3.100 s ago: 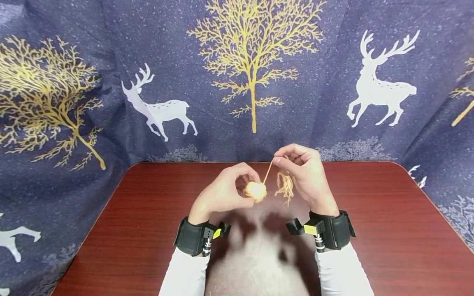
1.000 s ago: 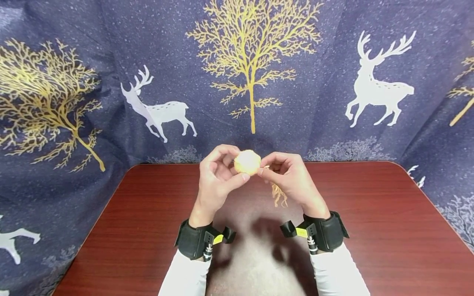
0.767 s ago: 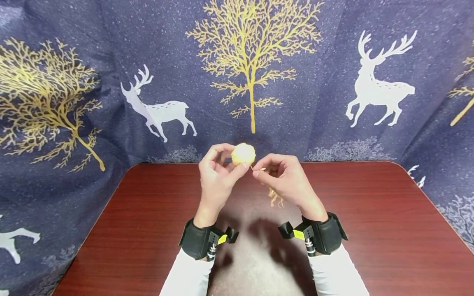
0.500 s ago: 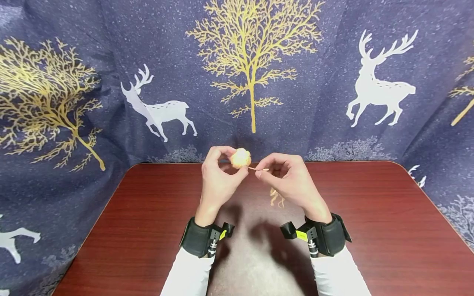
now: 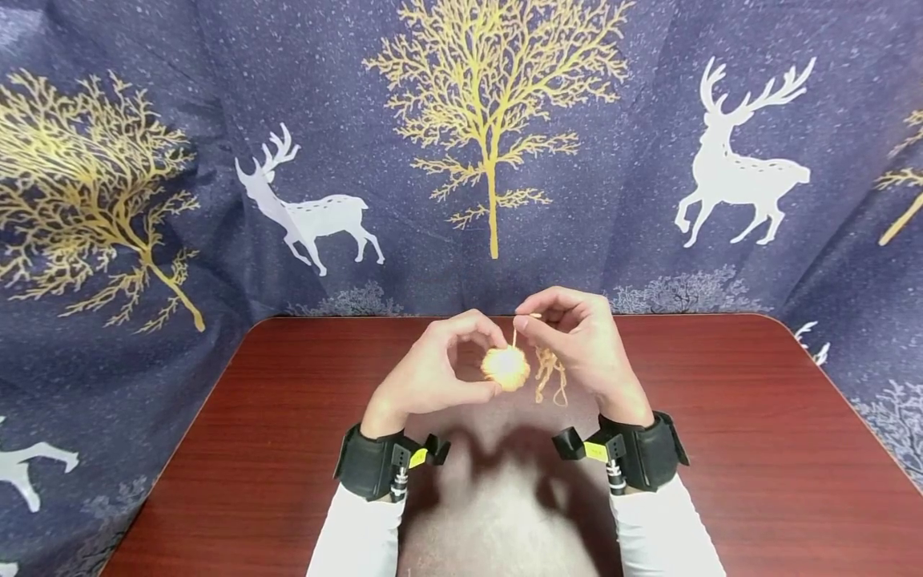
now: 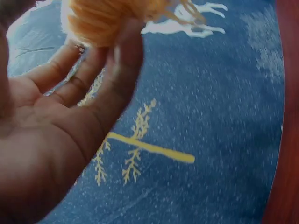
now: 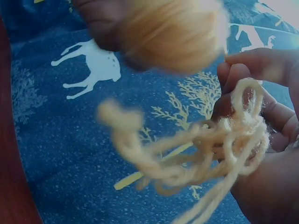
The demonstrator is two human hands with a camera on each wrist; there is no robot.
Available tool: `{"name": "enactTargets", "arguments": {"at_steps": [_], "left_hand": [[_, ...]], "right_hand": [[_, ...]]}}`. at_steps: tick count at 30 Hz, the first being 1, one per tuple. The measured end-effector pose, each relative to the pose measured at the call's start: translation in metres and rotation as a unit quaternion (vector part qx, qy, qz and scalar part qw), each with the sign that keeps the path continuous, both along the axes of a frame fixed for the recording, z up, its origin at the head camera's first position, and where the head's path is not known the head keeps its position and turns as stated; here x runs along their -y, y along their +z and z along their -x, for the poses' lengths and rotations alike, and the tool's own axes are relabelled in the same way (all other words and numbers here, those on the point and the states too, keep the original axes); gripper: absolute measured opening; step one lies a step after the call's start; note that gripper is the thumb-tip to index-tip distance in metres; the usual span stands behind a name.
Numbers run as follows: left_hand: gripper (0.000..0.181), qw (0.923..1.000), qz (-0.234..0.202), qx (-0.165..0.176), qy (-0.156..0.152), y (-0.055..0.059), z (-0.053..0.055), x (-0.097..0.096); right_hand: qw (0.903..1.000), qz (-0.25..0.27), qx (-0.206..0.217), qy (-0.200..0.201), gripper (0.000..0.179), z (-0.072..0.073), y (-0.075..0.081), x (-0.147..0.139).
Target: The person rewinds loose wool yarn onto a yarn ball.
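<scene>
Between thumb and fingers my left hand (image 5: 433, 369) grips a small ball of yellow-orange yarn (image 5: 505, 368), which looks washed out by bright light in the head view. Wound strands show on the yarn ball (image 6: 96, 21) in the left wrist view. To its right and slightly higher, my right hand (image 5: 587, 340) pinches the strand of yarn (image 5: 515, 332) that rises from the ball. A loose tangle of yarn (image 5: 550, 375) hangs below the right hand's fingers. In the right wrist view this yarn tangle (image 7: 233, 140) lies in loops against the palm.
Both hands are above a reddish-brown wooden table (image 5: 288, 425), with a pale glare patch near its front middle. Behind it hangs a dark blue cloth (image 5: 447, 264) printed with deer and golden trees. Black straps (image 5: 645, 450) with small cameras wrap both wrists.
Over the last half second the yarn ball has moved down and right with my left hand. My right hand has risen slightly and shifted right, and the strand now runs upward from the ball.
</scene>
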State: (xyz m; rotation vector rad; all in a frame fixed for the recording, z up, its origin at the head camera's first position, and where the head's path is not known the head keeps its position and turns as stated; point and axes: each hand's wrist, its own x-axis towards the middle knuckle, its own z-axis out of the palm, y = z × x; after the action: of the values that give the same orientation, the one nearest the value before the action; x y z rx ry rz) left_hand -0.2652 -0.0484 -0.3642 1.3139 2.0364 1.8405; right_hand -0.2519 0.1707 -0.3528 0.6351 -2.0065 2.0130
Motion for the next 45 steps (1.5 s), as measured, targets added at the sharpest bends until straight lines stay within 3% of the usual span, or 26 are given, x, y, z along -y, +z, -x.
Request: {"name": "enactTargets", "arguments": {"at_steps": [5, 9, 14, 17, 19, 21, 24, 27, 29, 31, 33, 36, 38, 41, 45], "left_hand": [[0.039, 0.9922, -0.103, 0.033, -0.061, 0.005, -0.004, -0.003], [0.040, 0.9826, -0.172, 0.036, -0.058, 0.005, -0.005, -0.006], [0.043, 0.9597, -0.275, 0.058, -0.013, 0.006, -0.005, -0.011], [0.046, 0.9422, -0.322, 0.076, 0.051, 0.007, -0.006, -0.014], [0.045, 0.9317, -0.335, 0.083, 0.113, 0.007, -0.005, -0.016], [0.041, 0.9244, -0.327, 0.077, 0.180, 0.005, -0.003, -0.016], [0.037, 0.9226, -0.264, 0.042, 0.279, 0.002, 0.000, -0.014], [0.040, 0.9240, -0.164, -0.009, 0.345, -0.002, 0.002, -0.011], [0.040, 0.9271, -0.096, -0.035, 0.361, -0.003, 0.002, -0.008], [0.040, 0.9345, -0.041, -0.046, 0.351, -0.004, 0.003, -0.005], [0.039, 0.9481, 0.001, -0.041, 0.315, -0.004, 0.003, -0.003], [0.038, 0.9764, 0.028, -0.005, 0.214, -0.003, 0.003, 0.002], [0.039, 0.9898, 0.031, 0.017, 0.138, -0.001, 0.002, 0.005], [0.038, 0.9983, 0.018, 0.035, 0.043, 0.001, 0.001, 0.008], [0.036, 0.9976, -0.013, 0.051, -0.045, 0.004, -0.002, 0.007]], "right_hand": [[0.9998, -0.013, 0.007, 0.016, 0.008, 0.003, -0.003, 0.004], [0.9990, -0.014, 0.015, 0.039, 0.010, 0.005, -0.006, 0.006], [0.9976, -0.037, 0.015, 0.057, 0.010, 0.006, -0.007, 0.009], [0.9960, -0.073, 0.008, 0.050, 0.007, 0.004, -0.006, 0.012], [0.9942, -0.098, 0.006, 0.043, 0.005, 0.002, -0.005, 0.015], [0.9917, -0.122, 0.006, 0.038, 0.005, 0.000, -0.004, 0.017], [0.9899, -0.136, 0.008, 0.037, 0.006, -0.002, -0.003, 0.018], [0.9914, -0.127, 0.000, 0.032, 0.006, -0.005, -0.001, 0.016], [0.9938, -0.107, -0.010, 0.028, 0.006, -0.005, 0.000, 0.013], [0.9964, -0.080, -0.015, 0.023, 0.007, -0.005, 0.001, 0.009], [0.9985, -0.051, -0.014, 0.016, 0.007, -0.004, 0.001, 0.004], [1.0000, -0.007, -0.004, 0.005, 0.006, -0.003, 0.002, -0.002], [0.9999, 0.012, 0.001, -0.002, 0.006, -0.002, 0.002, -0.004], [0.9996, 0.028, 0.001, 0.001, 0.005, -0.001, 0.001, -0.005], [0.9997, 0.016, -0.008, 0.014, 0.006, 0.000, 0.000, -0.001]]}}
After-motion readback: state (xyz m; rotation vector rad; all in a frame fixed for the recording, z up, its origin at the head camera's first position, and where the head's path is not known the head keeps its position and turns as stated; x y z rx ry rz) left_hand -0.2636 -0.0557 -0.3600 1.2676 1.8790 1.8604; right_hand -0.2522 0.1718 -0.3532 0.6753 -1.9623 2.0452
